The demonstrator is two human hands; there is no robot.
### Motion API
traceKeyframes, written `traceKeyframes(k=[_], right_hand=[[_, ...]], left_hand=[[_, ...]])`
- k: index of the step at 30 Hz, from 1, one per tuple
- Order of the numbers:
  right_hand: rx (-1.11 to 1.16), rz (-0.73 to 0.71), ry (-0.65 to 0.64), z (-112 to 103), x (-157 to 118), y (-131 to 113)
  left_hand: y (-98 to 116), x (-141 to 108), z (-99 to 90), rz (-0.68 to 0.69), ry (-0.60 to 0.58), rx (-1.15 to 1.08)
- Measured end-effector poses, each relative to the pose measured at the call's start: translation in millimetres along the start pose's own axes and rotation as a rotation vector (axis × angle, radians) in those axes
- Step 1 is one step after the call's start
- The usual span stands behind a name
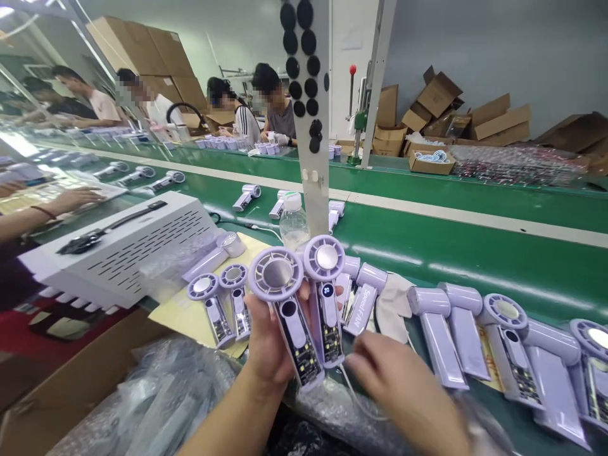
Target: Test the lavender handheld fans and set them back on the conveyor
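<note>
My left hand [268, 345] is closed around the handles of two lilac handheld fans, held up side by side with their circuit boards bare. The nearer fan [297, 332] has a dark round display. On the other fan [331, 316] the display is lit and reads 20. A thin white cable [354, 396] runs from the bottom of that second fan. Close beside this lower end is my right hand [387, 373], smeared by motion, fingers curled together; what is between them is hidden. More lilac fans [453, 329] lie to the right, and two open-faced fans [216, 310] on yellow paper at left.
A grey vented metal box [128, 240] with a black cable on top stands at left. A clear bottle [294, 221] is behind the fans, by a white post [316, 190]. Below left is a carton of plastic bags [156, 392]. A co-worker's hand [71, 199] is at far left.
</note>
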State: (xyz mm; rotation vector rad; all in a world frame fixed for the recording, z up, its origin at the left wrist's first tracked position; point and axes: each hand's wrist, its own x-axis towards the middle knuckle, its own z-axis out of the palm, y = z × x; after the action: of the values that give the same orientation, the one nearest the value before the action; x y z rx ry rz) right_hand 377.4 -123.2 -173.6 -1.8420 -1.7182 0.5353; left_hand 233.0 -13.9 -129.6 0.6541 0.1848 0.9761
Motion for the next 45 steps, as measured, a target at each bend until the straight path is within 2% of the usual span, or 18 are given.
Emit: traceKeyframes(k=[2,4,5,7,9,11,13,17,20,23,27,29,32,38,41,43,45], right_hand=[[-0.143,0.002,-0.096,17,16,-2],[-0.202,-0.01,-0.187,23,17,-3],[-0.122,-0.006,-0.241,20,13,-2],[0.22,0.056,-0.344,5,2,-2],[0.572,0.139,-0.379,-12,-9,-2],[0.724,0.178,-0.348,-23,-16,-5],[0.763,0.171,-0.312,-26,-19,-9],[0.819,0.114,-0.21,-17,-24,-11],[0.856,0.101,-0.125,-9,-32,-5],[0.908,0.154,-0.112,-2,-39,-2],[1.053,0.311,-0.083,2,-41,-6],[1.106,0.316,-0.132,1,-39,-6],[1.088,0.247,-0.216,1,-36,-4],[1.023,0.252,-0.148,6,-34,-4],[0.845,0.099,-0.133,-1,-33,-3],[0.684,-0.074,-0.076,-8,-32,-1],[0.599,-0.159,-0.004,-13,-30,1]], left_hand=[[-1,1,-0.2,0.03,0.023,-0.006],[-3,2,-0.5,0.046,0.043,-0.007],[-4,2,-0.3,0.053,0.054,-0.002],[-7,4,1.7,0.075,0.073,0.02],[-13,6,6.2,0.096,0.085,0.041],[-20,9,13.0,0.112,0.095,0.052],[-27,12,20.5,0.126,0.098,0.06],[-39,15,29.9,0.115,0.08,0.054],[-43,13,30.6,0.041,0.03,0.017],[-50,10,28.7,0.008,0.046,-0.025],[-61,7,24.4,0.121,0.098,0.006],[-64,6,22.6,0.148,0.091,0.041],[-62,5,21.9,0.13,0.073,0.043],[-61,3,22.0,0.111,0.135,0.026],[-58,3,22.1,0.11,0.159,-0.008],[-53,3,24.0,0.073,0.19,-0.099],[-47,3,27.6,0.048,0.219,-0.166]])
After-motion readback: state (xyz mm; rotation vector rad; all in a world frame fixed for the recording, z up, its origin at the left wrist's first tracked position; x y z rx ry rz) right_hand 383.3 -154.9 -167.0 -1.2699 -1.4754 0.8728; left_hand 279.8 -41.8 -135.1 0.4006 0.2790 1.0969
